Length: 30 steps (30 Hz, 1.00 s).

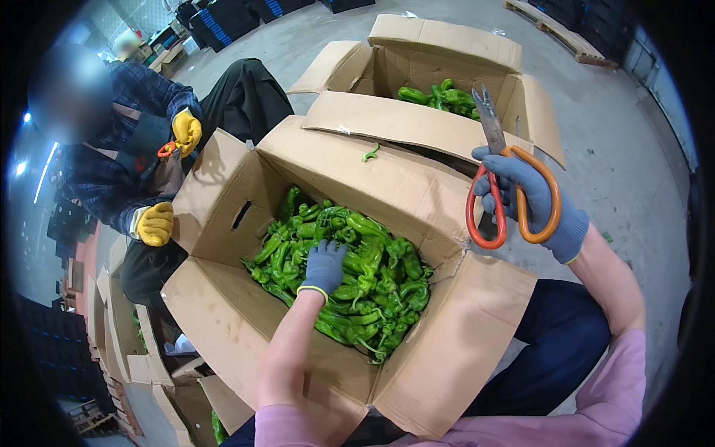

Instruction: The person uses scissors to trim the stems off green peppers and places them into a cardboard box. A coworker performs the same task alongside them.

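My left hand, in a grey knit glove with a yellow cuff edge, rests palm down on long green peppers, its fingers slightly apart. The peppers lie heaped in a large open cardboard box in front of me. What lies under the palm is hidden. Above the box's right side, my gloved right hand grips a pair of scissors. One handle loop is red, the other orange. Their stained metal blades point up and stand slightly apart. A small curled pepper lies on the box's far flap.
Behind stands a second cardboard box with some green peppers. At left sits a person in yellow gloves with orange-handled scissors. More open cartons stand lower left. A wooden pallet lies at the far right.
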Available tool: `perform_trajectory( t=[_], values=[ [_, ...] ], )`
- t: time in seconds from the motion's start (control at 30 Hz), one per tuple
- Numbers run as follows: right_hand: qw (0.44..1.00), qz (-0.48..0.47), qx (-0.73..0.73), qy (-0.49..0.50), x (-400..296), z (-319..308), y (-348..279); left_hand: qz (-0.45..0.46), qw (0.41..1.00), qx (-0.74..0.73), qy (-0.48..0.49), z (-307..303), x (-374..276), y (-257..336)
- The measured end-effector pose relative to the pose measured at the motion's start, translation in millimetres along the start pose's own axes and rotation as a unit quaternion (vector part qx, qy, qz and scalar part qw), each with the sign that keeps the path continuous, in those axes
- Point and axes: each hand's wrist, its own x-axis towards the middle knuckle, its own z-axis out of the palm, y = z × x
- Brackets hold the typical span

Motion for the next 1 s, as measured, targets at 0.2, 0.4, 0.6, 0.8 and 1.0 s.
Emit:
perform_trajectory(
  t=[0.2, 0.4, 0.6, 0.8, 1.0],
  values=[
    [1.0, -0.005, 0.017, -0.016, -4, 1, 3, 0.056, 0.997, 0.027, -0.047, -58, -3, -9],
    [0.999, -0.012, 0.015, -0.032, -13, 14, 0, -0.17, 0.879, -0.437, 0.087, -133, -67, -50],
    [0.99, -0.051, -0.094, -0.097, -36, 39, -6, -0.138, 0.433, -0.889, 0.046, -165, -137, -45],
    [0.925, -0.099, -0.32, -0.179, -59, 52, 6, -0.077, 0.273, -0.959, 0.025, -164, -161, 3],
    [0.934, -0.072, -0.287, -0.203, -70, 58, 17, -0.02, 0.222, -0.973, -0.057, -178, -170, 28]
  ],
)
